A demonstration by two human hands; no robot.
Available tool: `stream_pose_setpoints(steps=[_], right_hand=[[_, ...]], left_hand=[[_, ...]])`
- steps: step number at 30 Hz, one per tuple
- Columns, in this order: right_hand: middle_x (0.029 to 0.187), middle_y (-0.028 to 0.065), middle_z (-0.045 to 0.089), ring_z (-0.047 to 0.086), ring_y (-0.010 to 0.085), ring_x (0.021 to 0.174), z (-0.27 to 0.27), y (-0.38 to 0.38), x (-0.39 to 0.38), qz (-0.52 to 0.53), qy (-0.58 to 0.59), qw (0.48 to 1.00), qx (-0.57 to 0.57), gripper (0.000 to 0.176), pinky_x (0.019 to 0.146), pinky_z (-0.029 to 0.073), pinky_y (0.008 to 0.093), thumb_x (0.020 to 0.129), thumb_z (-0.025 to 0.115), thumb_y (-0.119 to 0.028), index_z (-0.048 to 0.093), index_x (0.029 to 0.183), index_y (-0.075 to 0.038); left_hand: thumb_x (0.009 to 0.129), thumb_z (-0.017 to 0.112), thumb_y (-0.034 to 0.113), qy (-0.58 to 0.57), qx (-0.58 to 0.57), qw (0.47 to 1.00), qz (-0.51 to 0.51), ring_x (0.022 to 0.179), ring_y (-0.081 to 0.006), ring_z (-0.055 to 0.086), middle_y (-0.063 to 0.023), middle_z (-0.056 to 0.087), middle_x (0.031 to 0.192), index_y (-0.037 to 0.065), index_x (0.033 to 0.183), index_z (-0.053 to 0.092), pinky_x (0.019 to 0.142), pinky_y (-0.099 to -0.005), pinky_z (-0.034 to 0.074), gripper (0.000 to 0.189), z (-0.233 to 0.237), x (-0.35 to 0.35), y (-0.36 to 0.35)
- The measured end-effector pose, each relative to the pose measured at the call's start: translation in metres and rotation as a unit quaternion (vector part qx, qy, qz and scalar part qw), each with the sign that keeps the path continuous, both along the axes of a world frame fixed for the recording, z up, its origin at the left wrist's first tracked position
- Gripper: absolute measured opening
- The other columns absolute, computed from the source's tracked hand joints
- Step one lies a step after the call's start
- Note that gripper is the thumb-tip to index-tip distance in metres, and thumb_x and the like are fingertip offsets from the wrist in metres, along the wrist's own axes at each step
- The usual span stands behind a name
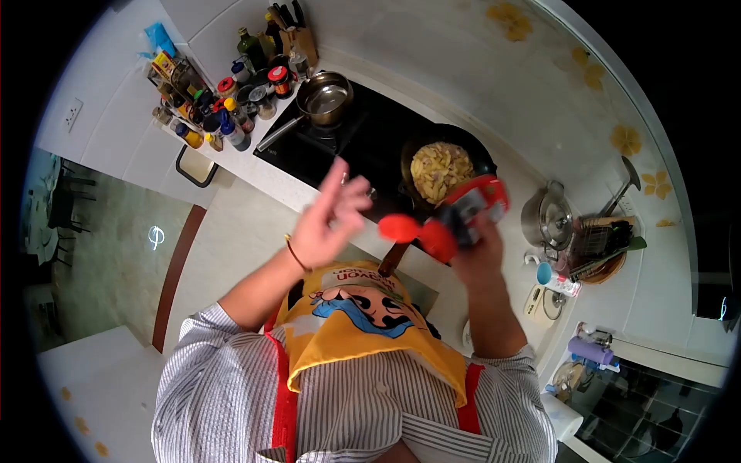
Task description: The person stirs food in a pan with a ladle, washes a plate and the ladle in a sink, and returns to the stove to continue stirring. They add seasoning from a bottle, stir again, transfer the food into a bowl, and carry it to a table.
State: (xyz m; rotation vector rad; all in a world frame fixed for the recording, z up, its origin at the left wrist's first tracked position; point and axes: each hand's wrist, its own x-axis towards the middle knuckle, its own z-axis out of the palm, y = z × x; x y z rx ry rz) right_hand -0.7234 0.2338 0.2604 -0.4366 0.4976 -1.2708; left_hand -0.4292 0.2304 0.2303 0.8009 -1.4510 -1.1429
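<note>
My right hand (pixel 480 251) is wrapped round a dark sauce bottle (pixel 469 216) with a red label and a red cap. The cap looks flipped open, though motion blurs it. The bottle is tilted over the near edge of a dark wok (pixel 485 153). Pale yellow chopped food (pixel 441 171) fills the middle of that wok. My left hand (pixel 333 220) is raised in front of the cooktop, blurred, fingers apart and holding nothing. A brown wok handle (pixel 394 259) points towards my yellow apron (pixel 355 309).
A steel saucepan (pixel 324 99) stands on the black cooktop (pixel 378 108). Seasoning jars and bottles (pixel 224 116) crowd the left counter, beside a knife block (pixel 301 46). To the right are a lidded steel pot (pixel 548 216), a dish rack (pixel 606 239) and a blue-and-white cup (pixel 546 273).
</note>
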Motion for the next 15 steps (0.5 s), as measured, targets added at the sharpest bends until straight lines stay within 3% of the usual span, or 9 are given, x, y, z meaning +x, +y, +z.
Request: stream_pose_setpoints(steps=[1, 3, 5, 7, 9, 11, 14, 15], right_hand=[[0.127, 0.0102, 0.068, 0.065, 0.0287, 0.12, -0.008, -0.012, -0.016, -0.054, 0.024, 0.998, -0.016, 0.047, 0.108, 0.05, 0.051, 0.099, 0.067, -0.034, 0.055, 0.136, -0.007], [0.127, 0.0107, 0.067, 0.066, 0.0292, 0.118, 0.003, -0.045, -0.042, -0.151, 0.122, 0.973, -0.123, 0.045, 0.106, 0.051, 0.0491, 0.097, 0.071, -0.022, 0.055, 0.135, -0.005], [0.12, 0.0095, 0.07, 0.069, 0.0211, 0.107, 0.005, -0.081, -0.062, -0.249, 0.327, 0.888, -0.205, 0.041, 0.096, 0.056, 0.0388, 0.09, 0.075, -0.003, 0.061, 0.128, -0.001], [0.102, 0.0066, 0.075, 0.071, 0.0177, 0.091, 0.0, -0.11, -0.079, -0.26, 0.554, 0.773, -0.17, 0.037, 0.087, 0.056, 0.0331, 0.081, 0.085, -0.008, 0.069, 0.113, -0.002], [0.103, 0.0058, 0.075, 0.07, 0.0149, 0.09, -0.031, -0.127, -0.085, -0.232, 0.598, 0.747, -0.173, 0.046, 0.086, 0.056, 0.0322, 0.077, 0.09, -0.018, 0.07, 0.114, -0.001], [0.104, 0.0076, 0.076, 0.072, 0.0185, 0.096, -0.057, -0.139, -0.082, -0.173, 0.665, 0.706, -0.17, 0.054, 0.089, 0.056, 0.0358, 0.074, 0.092, -0.031, 0.071, 0.115, -0.004], [0.106, 0.0105, 0.076, 0.073, 0.0227, 0.1, -0.076, -0.159, -0.069, -0.148, 0.66, 0.716, -0.172, 0.055, 0.089, 0.056, 0.0369, 0.073, 0.092, -0.032, 0.071, 0.115, -0.005], [0.107, 0.0119, 0.076, 0.073, 0.024, 0.1, -0.074, -0.168, -0.067, -0.169, 0.701, 0.676, -0.148, 0.054, 0.089, 0.056, 0.0373, 0.073, 0.092, -0.032, 0.071, 0.114, -0.004]], left_hand=[[0.101, 0.065, 0.011, 0.022, 0.067, 0.995, 0.072, 0.119, -0.0201, 0.063, -0.0155, 0.062, 0.14, 0.006, 0.162, 0.031, 0.107, -0.0309, 0.047, 0.069, -0.013, 0.012, -0.013], [0.102, 0.065, 0.011, -0.091, 0.133, 0.974, 0.158, 0.117, -0.0181, 0.064, -0.0154, 0.061, 0.142, 0.007, 0.16, 0.036, 0.102, -0.0293, 0.05, 0.065, -0.039, 0.051, -0.028], [0.101, 0.066, 0.012, -0.128, 0.165, 0.965, 0.16, 0.113, -0.0171, 0.066, -0.0155, 0.061, 0.142, 0.005, 0.157, 0.039, 0.098, -0.029, 0.052, 0.064, -0.058, 0.078, -0.019], [0.1, 0.068, 0.013, -0.167, 0.197, 0.952, 0.161, 0.109, -0.0162, 0.067, -0.0156, 0.062, 0.141, 0.004, 0.155, 0.042, 0.095, -0.0286, 0.053, 0.062, -0.073, 0.096, -0.003], [0.096, 0.07, 0.018, -0.26, 0.236, 0.926, 0.141, 0.098, -0.0175, 0.072, -0.0184, 0.061, 0.142, 0.001, 0.151, 0.047, 0.088, -0.0302, 0.056, 0.062, -0.086, 0.109, 0.018], [0.095, 0.07, 0.018, -0.266, 0.258, 0.916, 0.151, 0.096, -0.0185, 0.073, -0.0192, 0.062, 0.142, -0.001, 0.15, 0.048, 0.087, -0.0306, 0.057, 0.062, -0.109, 0.12, 0.037], [0.094, 0.071, 0.017, -0.278, 0.302, 0.898, 0.159, 0.095, -0.0197, 0.074, -0.0192, 0.062, 0.14, -0.003, 0.147, 0.05, 0.086, -0.0313, 0.057, 0.061, -0.122, 0.126, 0.061], [0.094, 0.072, 0.016, -0.284, 0.321, 0.89, 0.156, 0.097, -0.02, 0.074, -0.0185, 0.063, 0.14, -0.003, 0.147, 0.05, 0.087, -0.0315, 0.057, 0.06, -0.12, 0.127, 0.067]])
